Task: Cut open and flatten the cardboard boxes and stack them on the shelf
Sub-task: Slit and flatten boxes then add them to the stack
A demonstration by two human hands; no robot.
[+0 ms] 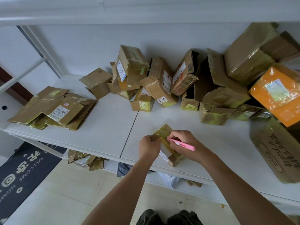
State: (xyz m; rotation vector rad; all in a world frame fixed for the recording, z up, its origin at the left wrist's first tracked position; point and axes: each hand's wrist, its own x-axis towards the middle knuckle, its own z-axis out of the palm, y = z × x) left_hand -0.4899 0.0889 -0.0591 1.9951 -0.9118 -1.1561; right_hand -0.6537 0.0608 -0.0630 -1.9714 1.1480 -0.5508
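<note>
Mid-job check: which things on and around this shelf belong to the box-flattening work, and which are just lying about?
In the job:
- small box, gripped by left hand and right hand
- pink cutter, in the right hand
- flattened stack
- uncut box pile
- shelf

Lying about:
- welcome mat
- grey bag below the shelf

A white label [162, 99] on a taped brown box [159, 82] in the far middle pile reads "3004". The dark doormat [24, 168] on the floor at near left reads "WELCOME" and "HOME". Handwriting on the large box [276, 151] at near right is illegible.
</note>
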